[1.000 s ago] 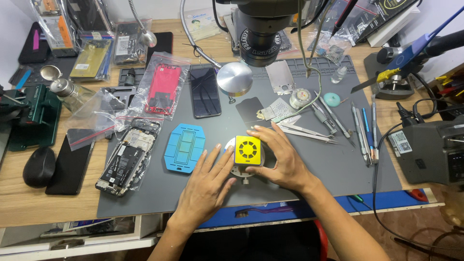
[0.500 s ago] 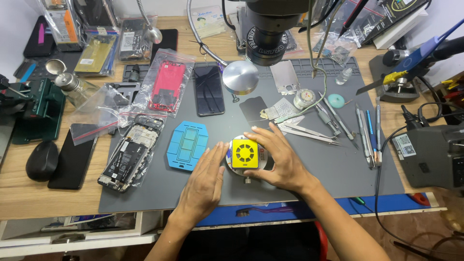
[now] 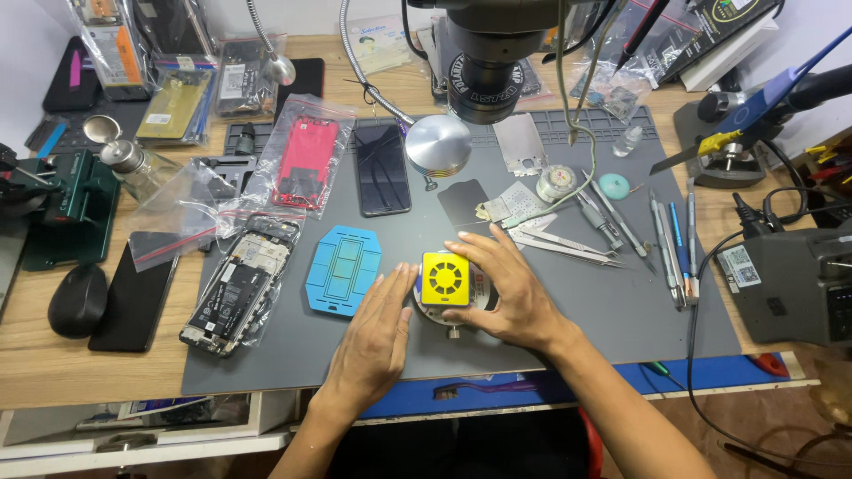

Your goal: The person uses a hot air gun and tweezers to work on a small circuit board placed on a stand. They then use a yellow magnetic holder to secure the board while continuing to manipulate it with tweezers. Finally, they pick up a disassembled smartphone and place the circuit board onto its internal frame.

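Your right hand (image 3: 510, 297) wraps around a small yellow square block (image 3: 445, 279) that sits on a round silver base (image 3: 454, 310), near the front middle of the grey work mat (image 3: 577, 337). The block's top face has a ring of dark slots arranged like a fan grille. Your right fingers curl over its far and right sides and the thumb presses the near edge, so that hand is closed on it. Your left hand (image 3: 377, 337) lies flat and open on the mat, fingertips just touching the base's left side, holding nothing.

Just left of the block lies a blue plastic tray (image 3: 343, 269) with rounded corners. Further left, an opened phone (image 3: 232, 293) sits in a clear bag, and above it a red phone frame (image 3: 304, 161) rests in another clear bag. At the far left corner of the bench, clear packets (image 3: 173, 102) hold yellow and orange cards. A white label (image 3: 736, 264) sticks to the grey box at the right.

The base is mostly hidden under your right hand and the block. The black microscope head (image 3: 484, 62) is cut off at the top edge.
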